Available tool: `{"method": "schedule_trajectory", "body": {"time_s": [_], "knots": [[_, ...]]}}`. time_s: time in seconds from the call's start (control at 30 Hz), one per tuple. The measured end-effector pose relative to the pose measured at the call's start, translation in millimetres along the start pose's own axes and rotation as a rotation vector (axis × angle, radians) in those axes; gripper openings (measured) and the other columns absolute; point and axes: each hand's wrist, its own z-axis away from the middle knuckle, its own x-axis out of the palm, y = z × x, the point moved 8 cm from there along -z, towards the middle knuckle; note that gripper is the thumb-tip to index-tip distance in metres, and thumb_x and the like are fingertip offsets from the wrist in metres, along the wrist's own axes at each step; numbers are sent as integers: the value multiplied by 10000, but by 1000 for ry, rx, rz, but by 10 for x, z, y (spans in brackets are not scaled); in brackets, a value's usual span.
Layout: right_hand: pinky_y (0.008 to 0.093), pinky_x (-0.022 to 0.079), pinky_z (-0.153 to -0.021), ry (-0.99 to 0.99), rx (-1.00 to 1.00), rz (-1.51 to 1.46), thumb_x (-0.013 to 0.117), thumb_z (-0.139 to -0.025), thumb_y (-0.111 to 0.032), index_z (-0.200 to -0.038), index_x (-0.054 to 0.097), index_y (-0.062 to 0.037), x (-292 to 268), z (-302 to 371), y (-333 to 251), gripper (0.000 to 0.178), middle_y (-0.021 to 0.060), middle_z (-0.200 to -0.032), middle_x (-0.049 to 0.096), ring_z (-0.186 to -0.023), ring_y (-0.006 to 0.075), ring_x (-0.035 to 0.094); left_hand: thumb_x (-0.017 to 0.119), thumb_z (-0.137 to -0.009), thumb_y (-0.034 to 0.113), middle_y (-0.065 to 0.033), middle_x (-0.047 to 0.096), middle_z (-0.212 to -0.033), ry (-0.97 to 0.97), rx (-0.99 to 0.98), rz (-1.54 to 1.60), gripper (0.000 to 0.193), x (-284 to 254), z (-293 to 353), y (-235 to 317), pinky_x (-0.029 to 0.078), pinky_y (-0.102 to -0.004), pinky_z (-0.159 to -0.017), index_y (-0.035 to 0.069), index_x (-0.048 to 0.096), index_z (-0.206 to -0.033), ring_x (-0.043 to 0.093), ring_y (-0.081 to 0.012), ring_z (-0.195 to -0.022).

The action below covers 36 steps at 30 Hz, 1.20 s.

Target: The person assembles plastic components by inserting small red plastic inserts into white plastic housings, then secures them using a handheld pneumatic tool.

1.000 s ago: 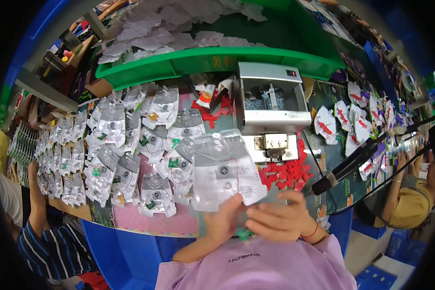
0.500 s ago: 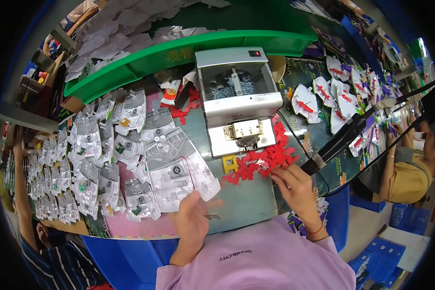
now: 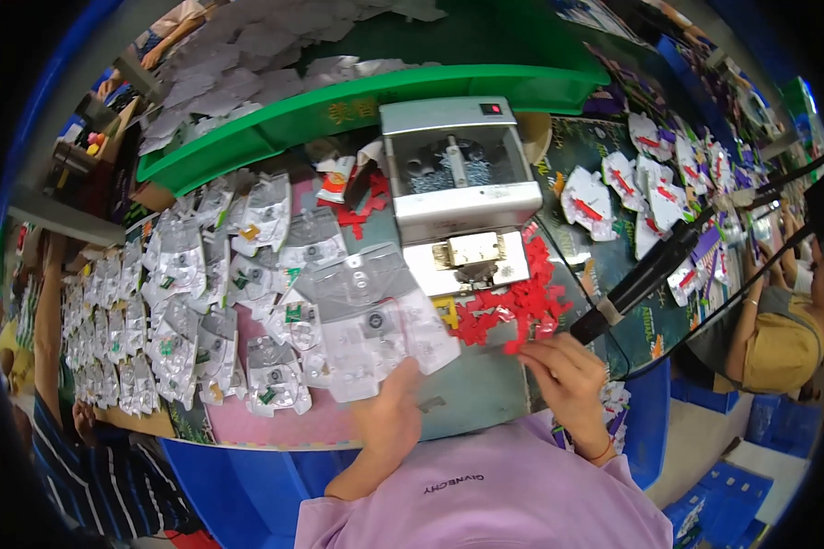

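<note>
My left hand grips the lower edge of a large white-and-clear plastic shell with moulded details and a small spring in it. The shell is tilted over the work surface, left of a silver screw feeder. My right hand is closed, thumb and fingertips pinched on a small red plastic piece at the near edge of a pile of red plastic pieces. A yellow plastic part lies at the pile's left side, partly covered by the shell.
Many similar shells cover the table's left side. Behind the feeder stands a green bin of white pieces. White parts with red pieces lie at the right, near a black cable arm. A co-worker's striped sleeve shows at left.
My left hand has carried the shell to the right, closer to the feeder and red pile. My right hand has taken hold of a red piece and drawn it slightly out.
</note>
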Motion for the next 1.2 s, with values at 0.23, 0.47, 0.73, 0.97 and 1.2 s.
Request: {"method": "schedule_trajectory", "body": {"time_s": [0.23, 0.47, 0.73, 0.97, 1.2], "knots": [[305, 472, -541, 63, -360, -136, 618, -541, 81, -813, 615, 32, -102, -450, -707, 276, 125, -764, 589, -631, 248, 579, 613, -728, 17, -34, 562, -803, 24, 115, -106, 195, 98, 69, 75, 435, -267, -596, -1, 539, -907, 539, -145, -690], [275, 437, -503, -9, -483, -71, 652, -477, 61, -814, 639, -22, 145, -604, -931, 348, 64, -762, 574, -627, 215, 533, 612, -741, 43, -16, 582, -752, -11, 129, 35, 113, 108, 99, 78, 418, -246, -559, -6, 586, -840, 529, -103, -650], [268, 408, -477, -3, -519, 50, 640, -470, 35, -829, 646, -39, 252, -576, -962, 367, 43, -737, 531, -601, 197, 501, 572, -783, 19, -16, 581, -778, -95, 158, 18, 107, 199, 114, 170, 413, -216, -546, 1, 582, -888, 526, -81, -666], [265, 402, -461, 17, -597, 79, 596, -469, -22, -817, 623, 0, 277, -559, -1020, 350, 51, -732, 537, -580, 186, 498, 524, -800, -19, -14, 563, -765, -201, 321, -162, 136, 276, 175, 335, 406, -209, -536, -9, 558, -932, 521, -75, -662], [256, 388, -438, -19, -625, 52, 568, -486, -65, -816, 599, 27, 352, -560, -1013, 343, 55, -741, 542, -577, 176, 493, 515, -760, -56, -65, 558, -912, -299, 409, -290, 285, 237, 188, 304, 429, -226, -641, -22, 473, -1040, 528, -110, -777]]}}
